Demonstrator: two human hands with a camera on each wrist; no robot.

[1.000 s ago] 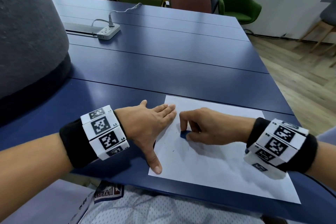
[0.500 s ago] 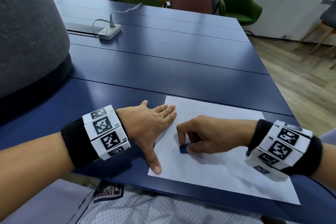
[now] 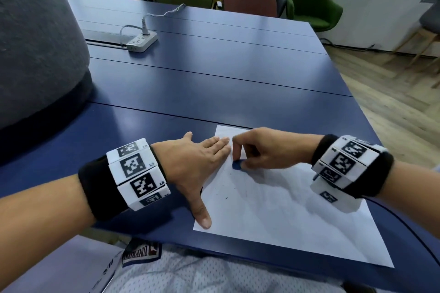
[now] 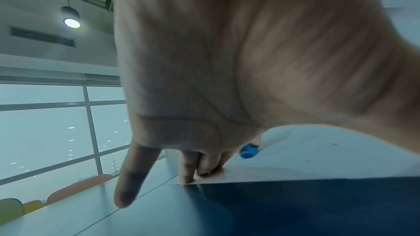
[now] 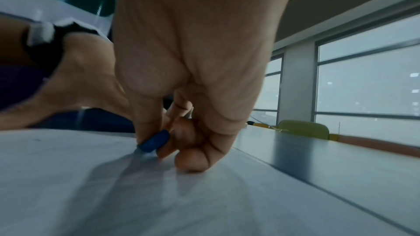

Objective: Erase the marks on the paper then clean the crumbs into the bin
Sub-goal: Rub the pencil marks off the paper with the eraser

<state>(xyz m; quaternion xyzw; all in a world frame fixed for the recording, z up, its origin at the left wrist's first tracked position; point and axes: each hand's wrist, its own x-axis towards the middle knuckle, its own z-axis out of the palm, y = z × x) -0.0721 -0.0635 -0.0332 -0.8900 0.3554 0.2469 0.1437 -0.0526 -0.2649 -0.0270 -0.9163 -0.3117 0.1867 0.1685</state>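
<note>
A white sheet of paper lies on the blue table in front of me. My left hand lies flat with straight fingers on the sheet's left edge, thumb spread toward me. My right hand pinches a small blue eraser and holds it against the paper near the far left corner. The eraser shows between thumb and fingers in the right wrist view, and the eraser peeks past my palm in the left wrist view. A few faint dark specks dot the paper. No bin is in view.
A white power strip with a cable sits far back on the left of the table. A large grey rounded object stands at the left. Chairs line the far edge. Wooden floor lies to the right.
My right hand slid the eraser toward me and then back away, near its first spot. My left hand has stayed pressed on the paper.
</note>
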